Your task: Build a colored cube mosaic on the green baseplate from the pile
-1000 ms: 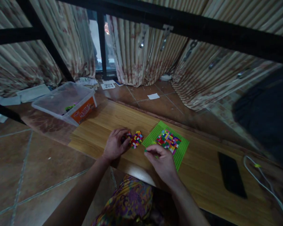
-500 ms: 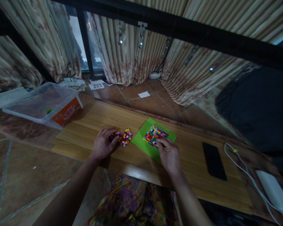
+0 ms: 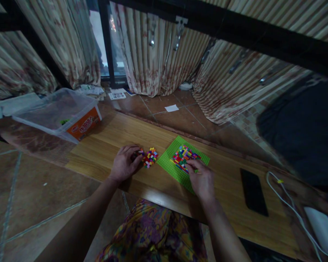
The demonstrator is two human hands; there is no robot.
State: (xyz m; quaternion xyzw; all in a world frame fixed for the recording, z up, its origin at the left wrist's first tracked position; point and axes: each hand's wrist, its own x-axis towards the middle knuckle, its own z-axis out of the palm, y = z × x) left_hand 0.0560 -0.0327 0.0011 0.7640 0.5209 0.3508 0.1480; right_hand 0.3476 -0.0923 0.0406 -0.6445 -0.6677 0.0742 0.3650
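On the wooden table a green studded baseplate (image 3: 168,159) lies turned at an angle. A patch of small colourful toy bricks (image 3: 183,155) covers its middle. My right hand (image 3: 202,178) is over the near right side of that patch, thumb and forefinger pinched together at the bricks. Whatever is between those fingertips is too small and hidden to make out. Left of the plate sits a loose pile of mixed small bricks (image 3: 151,157). My left hand (image 3: 125,162) rests at the pile's left edge, fingers curved and thumb apart from them, partly covering some bricks.
A clear plastic box (image 3: 57,112) with an orange label stands at the table's left end. A black phone (image 3: 253,191) lies to the right, beside a white cable (image 3: 287,200) and a white device (image 3: 321,229). Papers (image 3: 171,108) and curtains (image 3: 158,69) are beyond the table.
The whole view has shifted slightly, so things appear a little farther right. Both hands keep nearly the same places at the pile and the baseplate.
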